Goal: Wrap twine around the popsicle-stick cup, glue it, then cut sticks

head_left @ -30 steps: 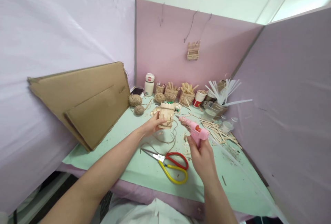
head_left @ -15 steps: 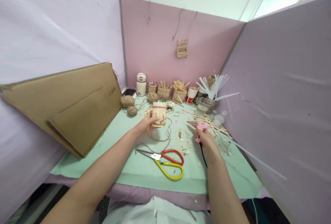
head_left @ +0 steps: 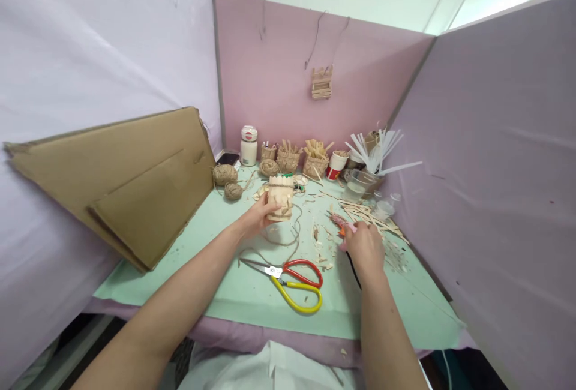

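We've got the wooden-stick cup [head_left: 281, 195] in our left hand [head_left: 257, 216], upright over the middle of the bench [head_left: 216, 240]; can't tell if its base touches down. Left fingers closed round its left side, thumb on the near face. Twine bands wrap the cup near its top and bottom. Our right hand [head_left: 366, 249] has the pink glue gun [head_left: 341, 222], fingers curled round the grip and partly hidden from us, nozzle aimed left and away from us, well apart from the cup. Gun is low; can't tell if it rests on anything. Black cable [head_left: 353, 266] drops from the grip. Scissors [head_left: 274, 272] lie nearer us, between our forearms, blades parted slightly, one red handle loop, one yellow. Loose twine curls between scissors and cup. Wood scraps [head_left: 320, 246] scattered left of the gun, loose sticks [head_left: 371, 217] piled just beyond it. Back row, left to right: white jar [head_left: 248, 152], small pot [head_left: 268, 153], two stick-filled baskets [head_left: 288, 164], red-and-white paper cup [head_left: 336, 169], then white glue sticks [head_left: 380, 153] fanned out of a container. Three twine balls [head_left: 225, 175] sit in front on the left, near the propped cardboard [head_left: 144, 192].
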{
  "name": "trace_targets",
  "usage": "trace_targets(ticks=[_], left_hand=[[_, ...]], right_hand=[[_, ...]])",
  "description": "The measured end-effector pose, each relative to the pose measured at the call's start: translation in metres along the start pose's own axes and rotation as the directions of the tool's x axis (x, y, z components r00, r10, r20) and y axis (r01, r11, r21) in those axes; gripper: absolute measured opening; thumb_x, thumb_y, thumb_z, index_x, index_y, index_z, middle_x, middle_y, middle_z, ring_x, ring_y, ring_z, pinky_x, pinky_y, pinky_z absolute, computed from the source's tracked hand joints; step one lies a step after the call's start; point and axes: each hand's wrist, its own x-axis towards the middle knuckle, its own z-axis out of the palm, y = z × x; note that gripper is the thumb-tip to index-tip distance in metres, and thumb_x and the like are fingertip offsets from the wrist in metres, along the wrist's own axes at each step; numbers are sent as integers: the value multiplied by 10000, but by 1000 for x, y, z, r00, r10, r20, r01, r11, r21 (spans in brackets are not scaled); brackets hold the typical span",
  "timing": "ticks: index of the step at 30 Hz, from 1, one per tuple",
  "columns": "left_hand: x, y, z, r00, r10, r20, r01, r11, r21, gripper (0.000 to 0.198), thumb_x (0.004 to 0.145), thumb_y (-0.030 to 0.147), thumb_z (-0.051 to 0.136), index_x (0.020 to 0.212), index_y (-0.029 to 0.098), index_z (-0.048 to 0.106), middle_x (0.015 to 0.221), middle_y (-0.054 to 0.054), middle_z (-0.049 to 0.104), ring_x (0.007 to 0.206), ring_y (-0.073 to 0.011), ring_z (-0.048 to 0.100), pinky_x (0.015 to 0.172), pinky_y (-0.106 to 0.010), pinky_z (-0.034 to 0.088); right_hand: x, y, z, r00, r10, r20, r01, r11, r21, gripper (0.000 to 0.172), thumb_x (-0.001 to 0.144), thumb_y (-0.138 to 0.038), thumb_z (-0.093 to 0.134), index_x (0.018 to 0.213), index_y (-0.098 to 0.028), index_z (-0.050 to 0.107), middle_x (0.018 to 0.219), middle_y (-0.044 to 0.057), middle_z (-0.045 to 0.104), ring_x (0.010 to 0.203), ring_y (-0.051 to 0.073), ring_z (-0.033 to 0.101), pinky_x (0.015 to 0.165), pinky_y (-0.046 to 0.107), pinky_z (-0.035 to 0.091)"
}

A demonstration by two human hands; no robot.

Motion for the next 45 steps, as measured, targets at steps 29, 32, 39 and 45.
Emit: trace_targets(ticks=[29, 32, 39, 45], left_hand=[[-4, 2, 7, 999, -28, -27, 29, 998, 48, 543, 709, 225, 699, 1187, 230, 441, 1191, -65, 609, 1000, -187, 635, 872, -327, 508], [-3, 0, 6, 999, -24, -28, 25, 999, 24, 556, 707, 216, 701, 1197, 229, 437, 1203, -72, 605, 1004, -189, 632, 862, -321, 513], [-4, 1, 6, 999, -34, -20, 34, 999, 2, 556, 719, 231, 694, 1215, 230, 443, 1175, -75, 620, 948, -183, 649, 823, -326, 528], [-6, 4, 8, 999, -36, 12, 36, 999, -8, 465, 736, 229, 677, 1158, 194, 484, 1132, -91, 640, 927, -198, 659, 830, -353, 527]], right_hand=[[-50, -81, 22, 671, -662, -334, 739, 629, 240, 328, 873, -209, 481, 1184, -222, 586, 1143, 106, 424, 1029, 235, 422, 882, 408, 421], [-51, -81, 23, 670, -662, -337, 741, 626, 244, 333, 876, -213, 482, 1194, -230, 579, 1153, 108, 421, 1029, 237, 421, 880, 421, 424], [-51, -80, 27, 656, -669, -349, 752, 620, 225, 368, 863, -199, 490, 1220, -239, 573, 1158, 116, 420, 1045, 251, 426, 875, 442, 439], [-52, -76, 29, 648, -614, -451, 757, 584, 293, 438, 857, -181, 483, 1285, -271, 506, 1152, 101, 398, 1009, 227, 455, 847, 425, 457]])
